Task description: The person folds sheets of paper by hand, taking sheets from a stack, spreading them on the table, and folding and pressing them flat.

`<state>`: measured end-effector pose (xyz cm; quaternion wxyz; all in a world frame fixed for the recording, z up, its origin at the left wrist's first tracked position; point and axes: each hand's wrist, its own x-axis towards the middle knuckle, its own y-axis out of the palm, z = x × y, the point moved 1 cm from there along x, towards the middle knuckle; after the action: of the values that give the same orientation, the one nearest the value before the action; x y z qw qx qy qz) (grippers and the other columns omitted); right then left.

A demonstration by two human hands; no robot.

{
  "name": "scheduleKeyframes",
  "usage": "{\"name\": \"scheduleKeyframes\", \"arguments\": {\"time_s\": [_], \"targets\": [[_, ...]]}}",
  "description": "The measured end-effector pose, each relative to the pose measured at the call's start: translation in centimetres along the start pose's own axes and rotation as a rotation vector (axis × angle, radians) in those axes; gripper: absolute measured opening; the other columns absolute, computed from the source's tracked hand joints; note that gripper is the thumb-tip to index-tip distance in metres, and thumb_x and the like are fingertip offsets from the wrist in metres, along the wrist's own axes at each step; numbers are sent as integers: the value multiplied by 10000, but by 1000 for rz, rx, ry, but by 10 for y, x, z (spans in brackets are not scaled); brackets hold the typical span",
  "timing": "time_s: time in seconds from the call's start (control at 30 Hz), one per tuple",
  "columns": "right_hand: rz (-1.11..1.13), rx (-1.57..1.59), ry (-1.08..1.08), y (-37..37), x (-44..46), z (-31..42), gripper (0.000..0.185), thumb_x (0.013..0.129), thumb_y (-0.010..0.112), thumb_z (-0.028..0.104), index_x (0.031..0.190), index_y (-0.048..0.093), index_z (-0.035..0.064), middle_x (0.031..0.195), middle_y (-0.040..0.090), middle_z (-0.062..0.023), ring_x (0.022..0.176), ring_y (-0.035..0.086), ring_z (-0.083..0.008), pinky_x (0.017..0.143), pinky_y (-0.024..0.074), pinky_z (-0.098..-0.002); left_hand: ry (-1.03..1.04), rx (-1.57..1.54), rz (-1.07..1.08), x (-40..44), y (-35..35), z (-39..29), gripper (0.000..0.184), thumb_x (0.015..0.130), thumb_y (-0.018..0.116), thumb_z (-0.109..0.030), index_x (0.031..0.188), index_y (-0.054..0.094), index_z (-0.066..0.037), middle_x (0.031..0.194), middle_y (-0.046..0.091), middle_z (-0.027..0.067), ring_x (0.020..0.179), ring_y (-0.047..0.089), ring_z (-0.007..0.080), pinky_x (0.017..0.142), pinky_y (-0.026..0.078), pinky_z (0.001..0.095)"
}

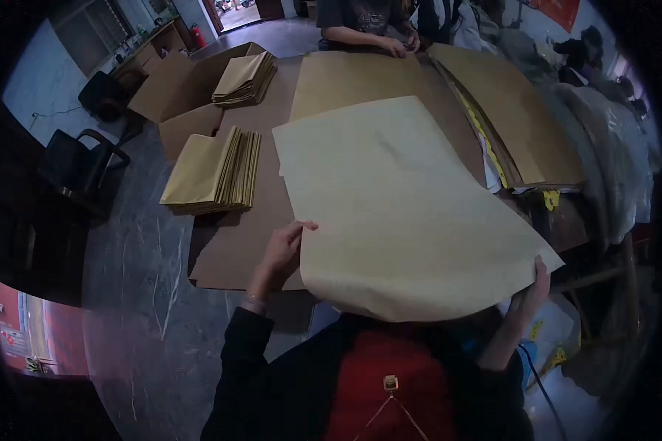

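A large sheet of pale yellow paper (pixel 390 191) spreads over the table in front of me, its near edge bowed down toward my body. My left hand (pixel 283 250) pinches its left edge, thumb and fingers closed on it. At the lower right corner, my right hand (pixel 537 287) grips the same sheet, with the thumb on top and the other fingers hidden beneath. Left of the sheet lies a stack of folded yellow-brown paper (pixel 206 173). A second folded stack (pixel 244 77) sits farther back.
Behind the stacks stands an open cardboard box (pixel 191 88). More brown sheets (pixel 507 110) are piled at the right, beside plastic-wrapped bundles (pixel 603 147). Across the table a person's hands (pixel 401 45) rest near another sheet (pixel 353 77). A black chair (pixel 77 165) stands on the left.
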<state>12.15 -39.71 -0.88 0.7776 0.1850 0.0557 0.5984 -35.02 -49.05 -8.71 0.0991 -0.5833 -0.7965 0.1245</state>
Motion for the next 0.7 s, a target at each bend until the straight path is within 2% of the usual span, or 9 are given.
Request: {"name": "scheduleKeyframes", "arguments": {"time_s": [0.03,0.1,0.13,0.2,0.3,0.33,0.4,0.43,0.7], "targets": [[34,-96,-34,-16,5,-4,396,868,574,209,1161,485,-40,1065,569,-136,970,594,-231,811,486,-344,36,-222,-5,0,-2,17,172,921,474,-70,972,621,3,921,663,130,859,625,163,750,488,277],[62,-199,-73,-32,-8,-2,394,862,581,215,1151,488,-38,1064,567,-141,971,591,-238,816,482,-348,-138,-92,-65,-20,-8,-37,184,920,473,-64,992,629,1,901,659,113,835,601,124,741,480,270],[-7,-304,-139,-34,-22,1,383,866,573,209,1146,481,-36,1073,563,-150,976,588,-245,823,478,-351,-62,-114,-94,-15,-10,0,188,918,476,-67,1001,630,1,889,658,109,836,599,108,742,485,270],[-80,-416,-208,-28,-35,7,371,870,565,203,1141,474,-34,1082,559,-160,980,586,-253,831,474,-353,-47,-183,-26,-28,-9,3,181,908,490,-70,993,635,-4,909,663,95,851,604,114,758,489,275],[-89,543,-174,-21,-47,8,586,924,481,325,1393,292,28,1188,531,-168,1082,540,-291,936,438,-437,127,25,-27,-40,-15,3,177,896,497,-66,998,631,-11,963,666,73,910,609,143,805,477,275],[31,437,-361,-53,-28,-16,618,944,434,368,1443,213,79,1297,475,-177,1231,433,-316,1008,375,-477,25,38,-27,-42,-21,10,185,903,480,-71,1001,622,-3,983,663,80,933,600,144,821,469,271],[557,843,-449,-43,7,-52,541,953,444,292,1418,283,69,1326,451,-190,1286,373,-309,1024,357,-469,-37,-30,-5,-43,-32,24,195,907,470,-71,1010,621,-2,995,661,84,942,598,148,829,466,274],[559,841,-453,-51,11,-56,541,953,444,292,1418,283,69,1326,451,-190,1286,373,-309,1024,357,-469,-110,-98,7,-43,-36,28,206,911,460,-72,1019,619,0,1007,660,88,951,595,151,837,462,277],[985,129,-439,-120,-34,-105,538,940,480,276,1404,313,61,1327,451,-185,1280,378,-307,1026,357,-465,-82,77,124,-44,-41,8,271,920,395,-19,1098,600,-16,1059,650,97,1013,588,180,900,440,298]]}}
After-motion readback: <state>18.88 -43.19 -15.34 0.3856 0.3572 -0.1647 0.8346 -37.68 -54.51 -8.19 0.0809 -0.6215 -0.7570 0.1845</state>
